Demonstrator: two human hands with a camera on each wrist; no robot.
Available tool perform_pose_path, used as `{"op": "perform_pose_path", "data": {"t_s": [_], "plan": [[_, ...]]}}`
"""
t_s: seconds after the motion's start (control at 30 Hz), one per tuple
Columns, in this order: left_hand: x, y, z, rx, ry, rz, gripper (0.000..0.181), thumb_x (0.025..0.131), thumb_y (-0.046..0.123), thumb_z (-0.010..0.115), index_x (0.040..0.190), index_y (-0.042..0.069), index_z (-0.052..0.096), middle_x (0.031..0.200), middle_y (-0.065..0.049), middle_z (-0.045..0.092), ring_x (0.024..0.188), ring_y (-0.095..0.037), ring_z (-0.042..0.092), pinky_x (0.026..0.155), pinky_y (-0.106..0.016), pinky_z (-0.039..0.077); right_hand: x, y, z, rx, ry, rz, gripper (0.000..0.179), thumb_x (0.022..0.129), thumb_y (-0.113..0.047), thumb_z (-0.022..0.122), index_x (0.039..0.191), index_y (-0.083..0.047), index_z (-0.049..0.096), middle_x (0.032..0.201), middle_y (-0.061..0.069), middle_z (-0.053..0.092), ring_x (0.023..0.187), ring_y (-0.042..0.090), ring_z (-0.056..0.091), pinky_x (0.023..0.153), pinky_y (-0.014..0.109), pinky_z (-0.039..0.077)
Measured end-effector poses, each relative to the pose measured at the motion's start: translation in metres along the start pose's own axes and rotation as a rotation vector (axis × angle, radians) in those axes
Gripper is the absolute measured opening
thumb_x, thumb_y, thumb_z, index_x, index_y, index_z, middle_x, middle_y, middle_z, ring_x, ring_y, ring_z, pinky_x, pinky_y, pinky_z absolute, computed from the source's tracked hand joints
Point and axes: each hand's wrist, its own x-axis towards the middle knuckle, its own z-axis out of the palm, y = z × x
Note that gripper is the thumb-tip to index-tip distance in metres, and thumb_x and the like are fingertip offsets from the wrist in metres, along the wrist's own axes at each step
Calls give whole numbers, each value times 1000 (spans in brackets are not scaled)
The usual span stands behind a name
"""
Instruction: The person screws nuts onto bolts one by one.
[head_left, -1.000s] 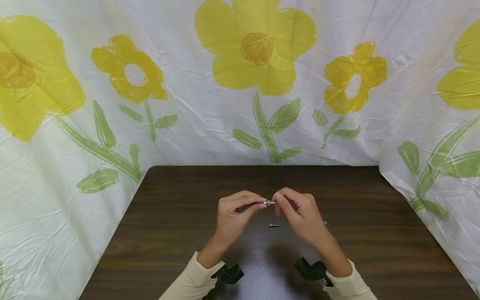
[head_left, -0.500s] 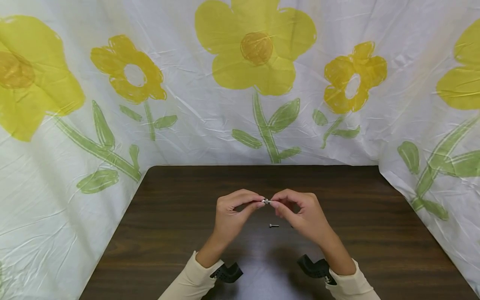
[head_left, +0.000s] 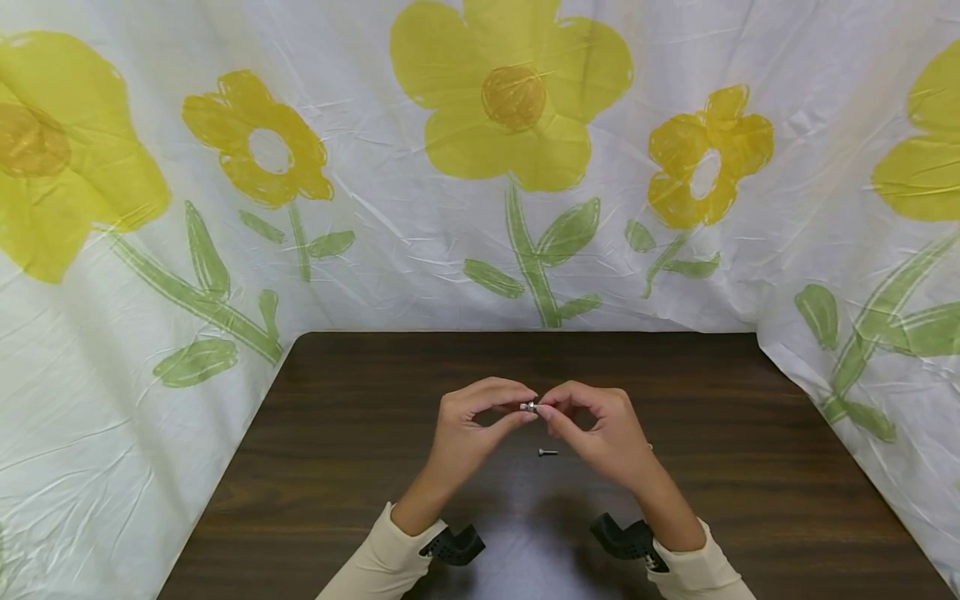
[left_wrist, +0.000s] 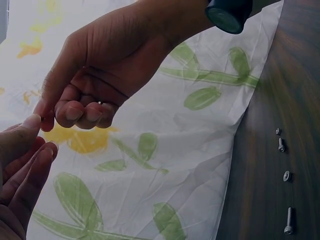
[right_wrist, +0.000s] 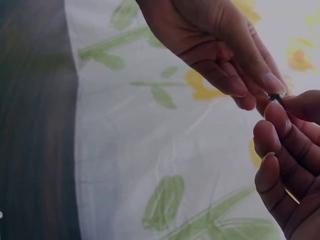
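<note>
Above the table (head_left: 360, 467), a small silver bolt (head_left: 529, 407) with a ring or nut on its shank lies level between both hands. My left hand (head_left: 472, 421) has thumb and index finger around its head end. My right hand (head_left: 600, 425) pinches the shank end, fingertips close to the left ones. In the right wrist view the bolt (right_wrist: 276, 97) shows as a dark glint, mostly hidden by fingertips. A tiny shiny bit (left_wrist: 101, 102) shows at the right hand's curled lower fingers. Below the hands, a loose bolt (head_left: 548, 452) lies on the table.
In the left wrist view, a nut (left_wrist: 278, 131), a short bolt (left_wrist: 281, 145), another nut (left_wrist: 287, 176) and a longer bolt (left_wrist: 288, 221) lie in a row on the table. A flower-printed white cloth (head_left: 390, 250) hangs behind and at both sides.
My right fingertips have come in nearer to the left ones along the bolt's shank. My left thumb and index finger have shifted slightly right and parted a little, showing the bolt's head end.
</note>
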Motion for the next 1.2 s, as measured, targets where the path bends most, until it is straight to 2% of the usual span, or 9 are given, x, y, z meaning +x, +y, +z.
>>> {"op": "perform_pose_path", "data": {"t_s": [0.13, 0.27, 0.4, 0.53, 0.67, 0.77, 0.87, 1.03, 1.2], "plan": [[5, 11, -1, -3, 10, -24, 23, 74, -20, 79, 93, -8, 73, 88, -17, 72, 80, -22, 70, 67, -34, 62, 0, 1, 2, -1, 15, -18, 27, 83, 16, 72, 95, -7, 72, 70, 2, 68, 56, 10, 62, 51, 22, 52], [5, 13, -1, 10, 13, -67, 18, 77, -17, 79, 91, -6, 74, 86, -14, 72, 78, -17, 69, 65, -37, 61, -1, 1, 5, 2, 28, -31, 28, 81, 18, 73, 95, -7, 72, 70, 3, 69, 57, 12, 63, 53, 22, 53], [-1, 4, -1, 21, 1, -120, 12, 84, -12, 76, 88, -1, 74, 83, -12, 72, 74, -17, 68, 63, -40, 60, -1, 1, 8, 10, 33, -63, 24, 84, 14, 74, 95, -7, 72, 72, 0, 69, 58, 12, 64, 55, 22, 54], [-8, -8, -1, 0, -20, -186, 13, 91, -7, 70, 84, 4, 74, 77, -10, 72, 69, -22, 69, 62, -36, 60, -1, 2, 10, 21, 40, -115, 21, 85, 11, 75, 95, -7, 72, 74, -2, 69, 58, 12, 63, 53, 22, 53], [-10, -12, -1, -39, -15, -227, 15, 96, -4, 65, 86, 2, 74, 77, -11, 72, 67, -25, 70, 63, -36, 61, 0, 3, 12, 20, 59, -129, 21, 85, 11, 74, 94, -7, 72, 74, -1, 69, 59, 10, 63, 54, 22, 53], [-10, -13, -2, -64, -1, -209, 9, 92, -7, 69, 97, -1, 74, 87, -13, 73, 75, -25, 72, 67, -38, 62, -1, 3, 11, 4, 91, -120, 21, 85, 10, 74, 94, -8, 72, 74, -1, 70, 61, 8, 64, 57, 22, 54], [-8, -12, -3, -78, 0, -145, 27, 83, -13, 77, 107, -2, 72, 97, -15, 73, 85, -23, 73, 70, -38, 62, -1, 4, 11, -10, 122, -121, 25, 82, 13, 75, 95, -9, 73, 74, -1, 70, 62, 8, 65, 61, 21, 55], [-2, -6, -4, -99, -10, -38, 33, 74, -23, 78, 102, -6, 72, 97, -18, 70, 87, -22, 71, 71, -37, 62, 0, 5, 11, -12, 136, -132, 34, 76, 19, 75, 95, -9, 73, 73, -2, 69, 62, 9, 64, 62, 21, 55], [-3, -8, -3, -86, 4, -15, 31, 73, -23, 78, 98, -5, 74, 93, -16, 70, 85, -22, 70, 71, -35, 62, 0, 5, 13, -6, 129, -136, 33, 76, 19, 75, 95, -8, 73, 72, -2, 69, 61, 8, 64, 59, 21, 55]]}}
